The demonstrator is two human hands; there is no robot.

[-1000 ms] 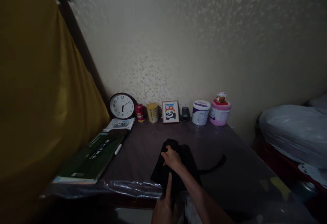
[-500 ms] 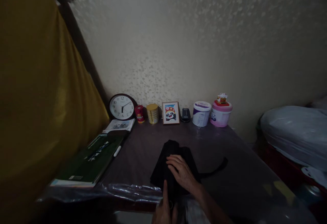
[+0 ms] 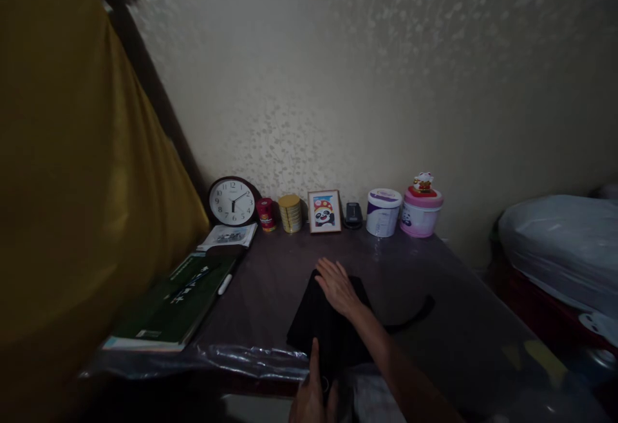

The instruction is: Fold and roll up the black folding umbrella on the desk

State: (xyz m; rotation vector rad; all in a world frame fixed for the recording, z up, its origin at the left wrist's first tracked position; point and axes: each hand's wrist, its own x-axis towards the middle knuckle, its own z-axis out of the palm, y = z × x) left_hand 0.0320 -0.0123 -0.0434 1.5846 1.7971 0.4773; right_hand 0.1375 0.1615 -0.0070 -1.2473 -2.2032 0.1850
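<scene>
A folded black cloth (image 3: 318, 323) lies on the dark table (image 3: 270, 281) near its front edge, with a black strap (image 3: 412, 315) trailing off to the right. My right hand (image 3: 337, 286) lies flat on the cloth's far end, fingers stretched out and pointing away from me. My left hand (image 3: 311, 392) sits at the near edge of the table, index finger extended onto the cloth's near end, the other fingers curled.
Along the wall stand a clock (image 3: 232, 202), a red tin (image 3: 265, 214), a gold can (image 3: 290, 212), a panda picture (image 3: 324, 211), a white tub (image 3: 383, 212) and a pink tub (image 3: 421, 209). Green books (image 3: 176, 300) lie at left by a yellow curtain (image 3: 58, 185). A bed (image 3: 555, 249) is at right.
My right hand slid back toward me over the cloth, then forward to its far end, flattening out. The raised fold at the cloth's far end now lies flat. The left hand stayed put.
</scene>
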